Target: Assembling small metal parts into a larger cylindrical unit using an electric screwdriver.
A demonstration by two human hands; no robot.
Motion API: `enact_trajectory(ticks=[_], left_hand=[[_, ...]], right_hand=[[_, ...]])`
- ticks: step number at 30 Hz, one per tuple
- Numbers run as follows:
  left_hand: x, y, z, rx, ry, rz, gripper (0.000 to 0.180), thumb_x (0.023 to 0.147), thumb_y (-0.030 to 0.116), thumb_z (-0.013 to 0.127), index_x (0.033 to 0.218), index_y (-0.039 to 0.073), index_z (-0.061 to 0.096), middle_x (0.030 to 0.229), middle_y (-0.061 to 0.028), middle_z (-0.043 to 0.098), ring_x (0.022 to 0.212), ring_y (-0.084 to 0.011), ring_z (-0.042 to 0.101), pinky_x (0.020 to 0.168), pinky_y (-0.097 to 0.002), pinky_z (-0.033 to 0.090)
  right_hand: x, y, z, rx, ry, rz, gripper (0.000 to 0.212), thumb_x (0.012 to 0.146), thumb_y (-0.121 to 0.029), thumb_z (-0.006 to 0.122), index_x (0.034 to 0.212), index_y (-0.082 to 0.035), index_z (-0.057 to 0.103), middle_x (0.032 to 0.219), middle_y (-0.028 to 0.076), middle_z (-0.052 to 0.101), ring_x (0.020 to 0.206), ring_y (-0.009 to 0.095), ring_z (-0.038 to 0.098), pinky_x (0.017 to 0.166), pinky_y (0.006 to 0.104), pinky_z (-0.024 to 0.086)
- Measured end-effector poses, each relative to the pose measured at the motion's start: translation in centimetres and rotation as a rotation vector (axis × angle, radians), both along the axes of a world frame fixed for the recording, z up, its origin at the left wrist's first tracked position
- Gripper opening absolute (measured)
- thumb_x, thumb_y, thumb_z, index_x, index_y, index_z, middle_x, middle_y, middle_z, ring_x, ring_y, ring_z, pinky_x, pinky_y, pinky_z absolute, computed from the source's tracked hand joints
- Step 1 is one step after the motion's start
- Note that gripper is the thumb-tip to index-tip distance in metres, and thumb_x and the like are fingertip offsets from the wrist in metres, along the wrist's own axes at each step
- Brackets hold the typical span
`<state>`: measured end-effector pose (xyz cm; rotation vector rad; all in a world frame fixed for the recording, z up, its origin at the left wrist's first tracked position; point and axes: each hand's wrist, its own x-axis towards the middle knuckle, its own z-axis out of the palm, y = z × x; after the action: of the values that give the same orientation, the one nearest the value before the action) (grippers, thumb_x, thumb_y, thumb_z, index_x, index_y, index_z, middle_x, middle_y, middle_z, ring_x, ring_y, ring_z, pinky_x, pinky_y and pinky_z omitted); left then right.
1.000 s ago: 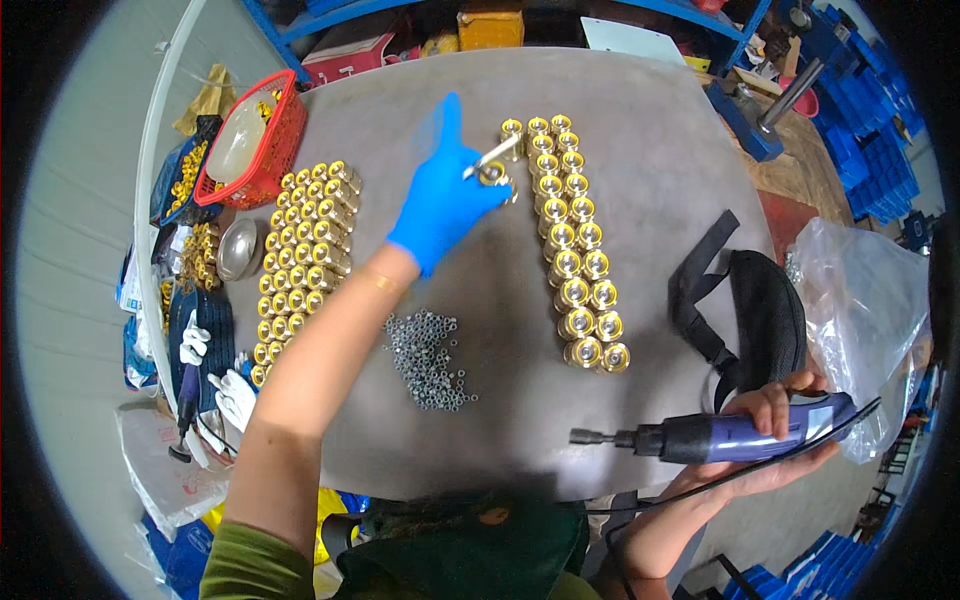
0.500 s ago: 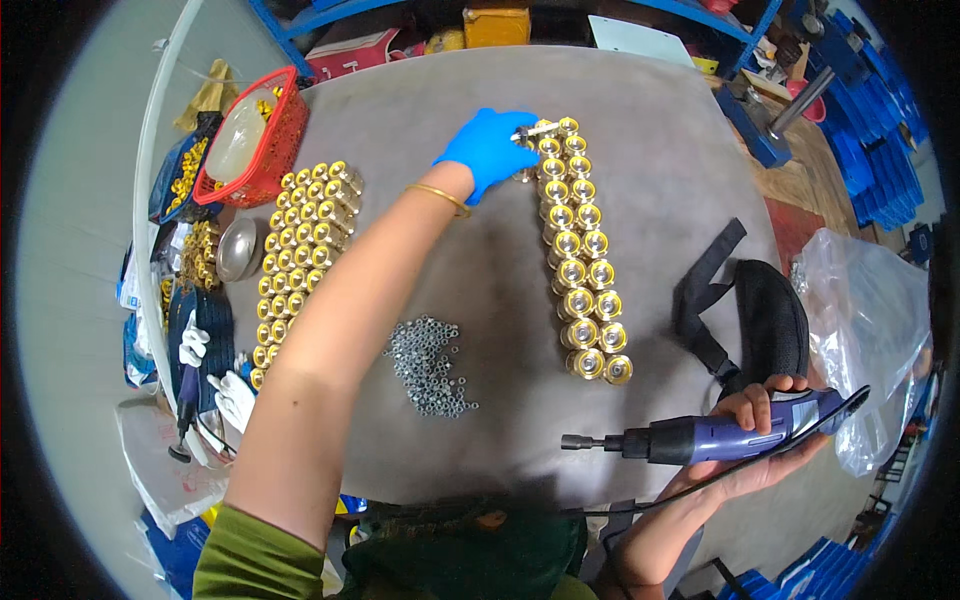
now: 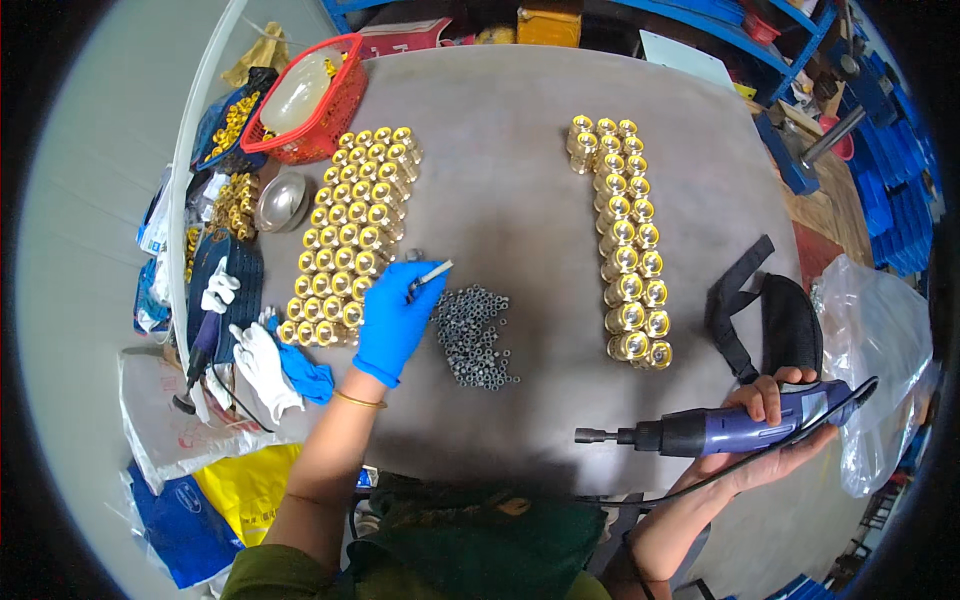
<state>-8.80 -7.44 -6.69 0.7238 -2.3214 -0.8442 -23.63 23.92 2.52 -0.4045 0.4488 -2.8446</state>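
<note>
My left hand [image 3: 392, 318], in a blue glove, is closed around a short, slim, pale rod-like piece [image 3: 432, 273] that sticks out past the fingertips. It is at the right edge of a block of brass fittings [image 3: 345, 236] standing upright in rows, just left of a pile of small grey nuts [image 3: 474, 338]. A small grey piece shows just beyond the fingers, too small to name. Bare, my right hand [image 3: 765, 420] grips a purple electric screwdriver [image 3: 735, 430], its socket bit pointing left over the table's near edge. Farther right, more brass fittings [image 3: 622, 232] stand in a long narrow set of rows.
At the far left stand a red basket [image 3: 345, 105] and a metal bowl [image 3: 283, 202]. White gloves [image 3: 265, 370] lie by the left edge. On the right are a black strap pouch [image 3: 790, 320], a clear plastic bag [image 3: 880, 350] and a blue-based press [image 3: 790, 160].
My left hand has come back from the far end of the right-hand rows to the left block, near the nuts. The view has shifted; my right hand still holds the electric screwdriver.
</note>
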Motion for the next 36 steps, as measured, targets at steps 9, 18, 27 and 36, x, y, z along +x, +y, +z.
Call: enact_trajectory(ticks=[9,18,27,36], left_hand=[[0.0,0.0,-1.2,-0.229,-0.282,0.102,0.020,0.072,0.023,0.066,0.081,0.006,0.058,0.073,-0.0137,0.054,0.066,-0.0318,0.055,0.059,-0.0411,0.045],[-0.4,4.9,3.4,0.747,-0.008,-0.115,0.015,0.083,0.015,0.058,0.092,0.004,0.060,0.072,-0.0030,0.055,0.059,-0.0108,0.050,0.052,-0.0240,0.041],[1.0,14.0,5.5,1.686,0.222,-0.293,0.016,0.086,0.011,0.053,0.098,0.002,0.057,0.072,-0.0030,0.053,0.063,-0.0107,0.050,0.052,-0.0224,0.038],[1.2,14.2,4.7,2.221,0.472,-0.471,0.021,0.086,0.012,0.053,0.105,0.003,0.054,0.082,-0.0036,0.053,0.069,-0.0115,0.048,0.055,-0.0219,0.038]], right_hand=[[1.5,0.1,0.7,0.035,0.011,-0.005,0.051,0.081,-0.038,0.060,0.110,-0.001,0.040,0.098,0.012,0.050,0.062,0.012,0.041,0.057,0.0237,0.039],[1.5,-0.7,0.6,0.032,-0.121,-0.182,0.053,0.079,-0.044,0.058,0.105,-0.001,0.043,0.098,0.014,0.053,0.057,0.011,0.043,0.050,0.0212,0.036],[1.4,-1.6,-0.1,-0.032,-0.198,-0.221,0.056,0.076,-0.045,0.061,0.102,0.001,0.045,0.098,0.014,0.048,0.062,0.012,0.045,0.055,0.0235,0.040],[0.9,-1.3,-1.2,-0.108,-0.298,-0.170,0.053,0.076,-0.044,0.062,0.098,0.001,0.044,0.090,0.012,0.048,0.061,0.011,0.044,0.055,0.0231,0.040]])
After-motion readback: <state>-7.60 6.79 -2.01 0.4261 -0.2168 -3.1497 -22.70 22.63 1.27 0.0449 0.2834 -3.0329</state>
